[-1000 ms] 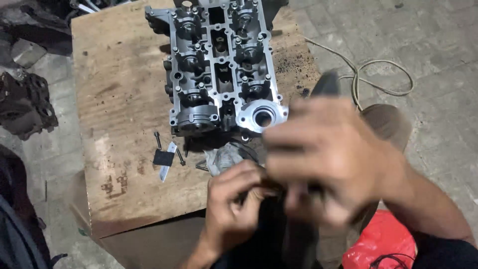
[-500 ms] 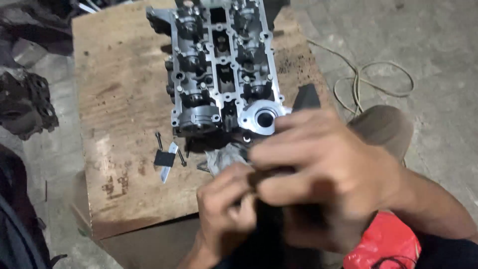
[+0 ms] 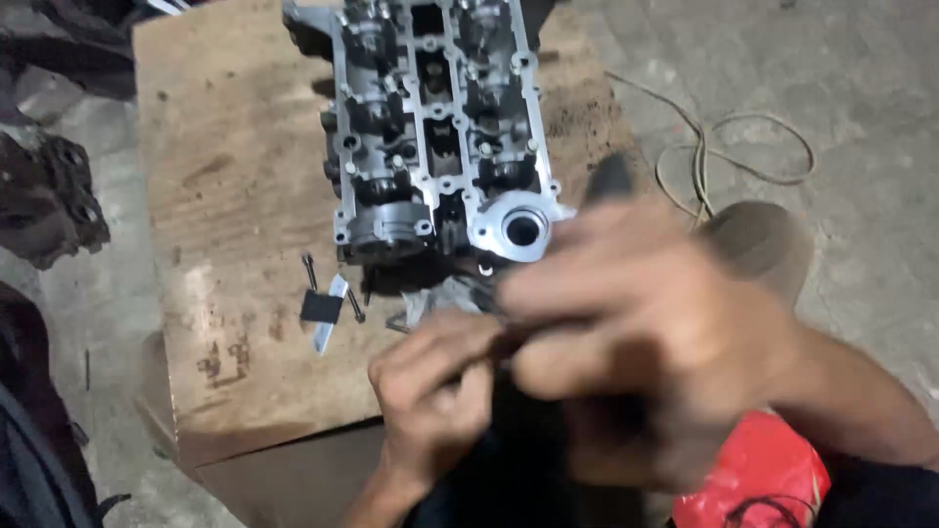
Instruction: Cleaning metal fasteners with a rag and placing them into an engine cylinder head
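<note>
While your hands meet low in the frame, a dark object (image 3: 509,430) sits between them, blurred, its shape unclear. One grey metal cylinder head (image 3: 440,127) lies upper centre on one wooden board (image 3: 235,196). Your left hand (image 3: 430,391) curls against it; your right hand (image 3: 636,342) wraps it from above, clamped.
</note>
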